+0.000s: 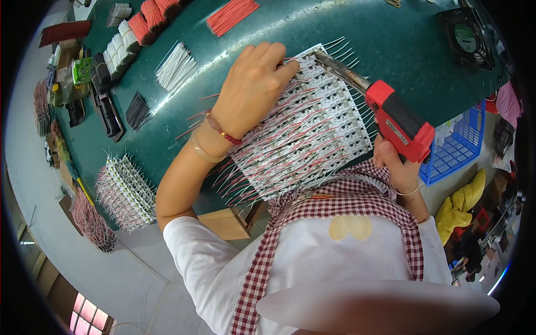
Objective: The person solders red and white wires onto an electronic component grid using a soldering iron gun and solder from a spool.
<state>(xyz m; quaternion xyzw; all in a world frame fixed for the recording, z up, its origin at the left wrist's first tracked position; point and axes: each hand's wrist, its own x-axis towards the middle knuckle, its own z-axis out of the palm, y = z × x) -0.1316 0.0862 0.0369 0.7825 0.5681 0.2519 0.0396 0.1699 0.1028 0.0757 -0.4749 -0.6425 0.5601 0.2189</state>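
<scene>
A panel of white circuit boards (349, 125) lies on the green table in front of me, with rows of thin red and white wires (290, 151) across it. My left hand (251, 84) is over its far left corner, fingers curled and pinched on what looks like a thin red wire (291, 59). In my right hand (395, 162), at the panel's right side, is a red and black soldering gun (399, 120). Its metal barrel points to the far left, the tip at the panel's far edge, close to my left fingertips. Whether the tip touches a board I cannot tell.
Loose red (231, 15), white (176, 68) and black tube pieces (138, 110) lie beyond and left. Wired boards (127, 192) are piled at the left edge. A black fan (466, 38) sits far right; a blue crate (458, 139) stands beyond the table's right edge.
</scene>
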